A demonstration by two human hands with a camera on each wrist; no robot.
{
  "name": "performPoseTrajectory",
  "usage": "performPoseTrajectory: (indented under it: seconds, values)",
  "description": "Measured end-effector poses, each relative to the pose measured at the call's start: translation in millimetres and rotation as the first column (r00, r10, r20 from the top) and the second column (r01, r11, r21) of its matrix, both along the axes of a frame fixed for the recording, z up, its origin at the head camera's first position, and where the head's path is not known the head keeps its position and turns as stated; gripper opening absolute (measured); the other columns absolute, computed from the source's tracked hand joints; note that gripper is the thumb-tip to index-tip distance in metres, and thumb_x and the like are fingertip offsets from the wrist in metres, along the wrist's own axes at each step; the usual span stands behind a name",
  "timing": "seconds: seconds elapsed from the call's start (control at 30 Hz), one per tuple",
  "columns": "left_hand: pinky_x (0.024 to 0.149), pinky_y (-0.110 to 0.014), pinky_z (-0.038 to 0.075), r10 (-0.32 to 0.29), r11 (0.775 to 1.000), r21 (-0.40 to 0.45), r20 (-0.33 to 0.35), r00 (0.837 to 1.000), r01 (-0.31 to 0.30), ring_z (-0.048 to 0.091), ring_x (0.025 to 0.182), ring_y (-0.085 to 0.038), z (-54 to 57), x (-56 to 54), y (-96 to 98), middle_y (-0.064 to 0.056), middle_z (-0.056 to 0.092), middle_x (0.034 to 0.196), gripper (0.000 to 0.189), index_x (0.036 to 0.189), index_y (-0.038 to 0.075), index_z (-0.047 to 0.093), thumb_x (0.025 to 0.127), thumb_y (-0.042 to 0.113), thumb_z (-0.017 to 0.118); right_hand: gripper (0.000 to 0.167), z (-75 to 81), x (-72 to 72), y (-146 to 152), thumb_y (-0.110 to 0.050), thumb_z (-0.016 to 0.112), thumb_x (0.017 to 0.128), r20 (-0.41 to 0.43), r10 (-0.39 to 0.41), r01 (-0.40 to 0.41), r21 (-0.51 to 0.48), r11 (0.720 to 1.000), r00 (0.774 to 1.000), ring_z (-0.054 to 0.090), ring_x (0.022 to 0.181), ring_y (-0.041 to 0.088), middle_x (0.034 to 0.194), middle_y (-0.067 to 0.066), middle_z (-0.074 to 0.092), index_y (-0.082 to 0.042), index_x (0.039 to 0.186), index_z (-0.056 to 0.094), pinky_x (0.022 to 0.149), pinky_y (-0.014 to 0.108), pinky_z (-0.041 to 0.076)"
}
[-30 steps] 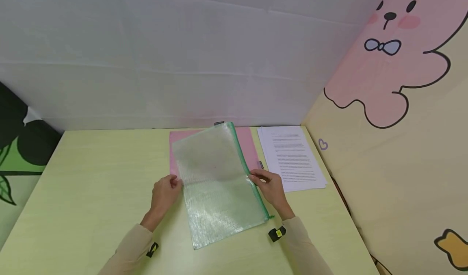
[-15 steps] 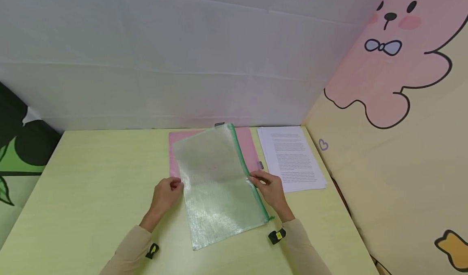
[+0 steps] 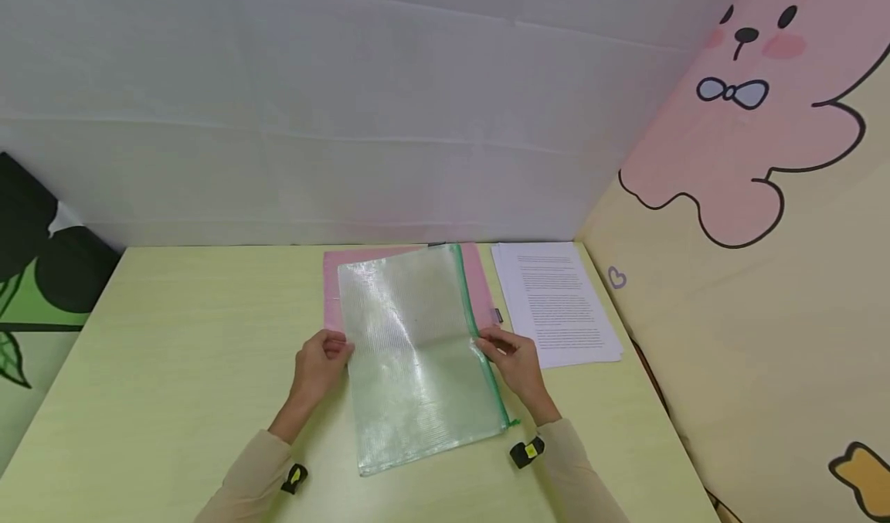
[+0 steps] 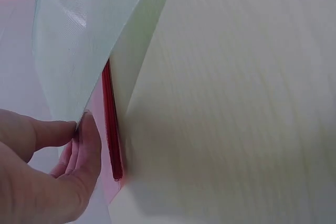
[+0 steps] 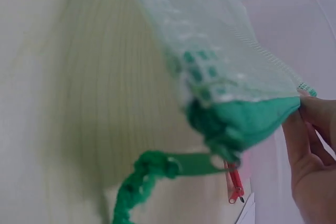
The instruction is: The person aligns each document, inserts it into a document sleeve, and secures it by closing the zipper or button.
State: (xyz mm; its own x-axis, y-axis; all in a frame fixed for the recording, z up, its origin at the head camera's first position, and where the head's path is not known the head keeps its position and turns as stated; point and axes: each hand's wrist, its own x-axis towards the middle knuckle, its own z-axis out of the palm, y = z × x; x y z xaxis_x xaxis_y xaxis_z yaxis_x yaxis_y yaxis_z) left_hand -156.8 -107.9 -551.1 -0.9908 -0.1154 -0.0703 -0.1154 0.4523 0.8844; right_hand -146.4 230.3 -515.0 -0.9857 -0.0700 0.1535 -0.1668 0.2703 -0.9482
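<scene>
- Two hands are sharing one translucent pouch (image 3: 410,368): the left hand (image 3: 321,362) is pinching its plain edge (image 3: 357,415), the right hand (image 3: 514,361) its green zipped edge (image 3: 498,398).
- From where I'm standing, the pouch is hanging above the table (image 3: 208,314), partly covering a pink pouch (image 3: 477,283); printed sheets (image 3: 559,299) are lying just beside that one, to the right.
- It's looking light, floppy and a little slick to me, creasing easily and hardly fragile.
- I'm judging the zipped edge the stiffer hold; the plain edge is probably needing a pinch near mid-length.
</scene>
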Motion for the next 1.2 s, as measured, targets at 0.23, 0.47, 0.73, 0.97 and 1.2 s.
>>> performPoseTrajectory:
  seconds: [0.23,0.47,0.73,0.97,1.2]
  values:
    - [0.065,-0.017,0.05,0.029,0.999,-0.022,-0.063,0.998,-0.03,0.068,0.079,-0.022,-0.3,-4.6,-0.6,-0.019,0.073,0.092,0.015,0.104,-0.007,0.068,0.095,0.005,0.072,0.019,-5.6,1.7,-2.7,0.005,0.071,0.093,0.074,-0.031,0.029,0.032,0.999,0.997,0.073,0.092,0.033,0.106,0.028,0.071,0.014,0.109,0.071,0.079,0.051,0.06]
    - [0.066,-0.017,0.049,0.039,0.997,-0.057,-0.098,0.994,-0.045,0.069,0.082,-0.028,-2.0,-5.2,2.2,-0.02,0.074,0.091,0.012,0.102,-0.007,0.07,0.094,0.002,0.072,0.018,-27.4,0.7,2.8,0.003,0.075,0.091,0.121,-0.035,0.028,0.058,0.998,0.992,0.072,0.09,0.04,0.098,0.026,0.072,0.012,0.106,0.072,0.076,0.046,0.062]
    - [0.066,-0.018,0.049,0.038,0.996,-0.078,-0.094,0.995,-0.046,0.068,0.084,-0.03,-2.6,-2.0,5.0,-0.022,0.073,0.093,0.015,0.106,-0.01,0.07,0.095,0.0,0.069,0.015,-53.2,-5.4,11.0,-0.006,0.081,0.088,0.139,-0.037,0.014,0.159,0.987,0.99,0.074,0.081,0.025,0.091,0.013,0.075,0.001,0.101,0.077,0.069,0.024,0.059]
    - [0.071,-0.026,0.052,0.041,0.993,-0.11,-0.093,0.995,-0.051,0.069,0.087,-0.034,-2.0,-1.0,3.9,-0.023,0.073,0.095,0.02,0.109,-0.011,0.07,0.095,0.002,0.069,0.014,-53.0,-4.5,11.1,-0.004,0.08,0.089,0.15,-0.023,-0.008,0.201,0.98,0.988,0.073,0.079,0.022,0.09,0.012,0.075,0.002,0.101,0.076,0.069,0.023,0.059]
    - [0.073,-0.034,0.053,0.048,0.99,-0.132,-0.091,0.995,-0.059,0.068,0.085,-0.033,0.3,1.1,2.8,-0.022,0.072,0.092,0.019,0.108,-0.01,0.07,0.095,0.002,0.064,0.012,-49.0,-4.7,12.2,-0.003,0.078,0.09,0.145,-0.02,-0.014,0.233,0.972,0.989,0.073,0.08,0.022,0.09,0.011,0.075,0.002,0.101,0.075,0.071,0.023,0.058]
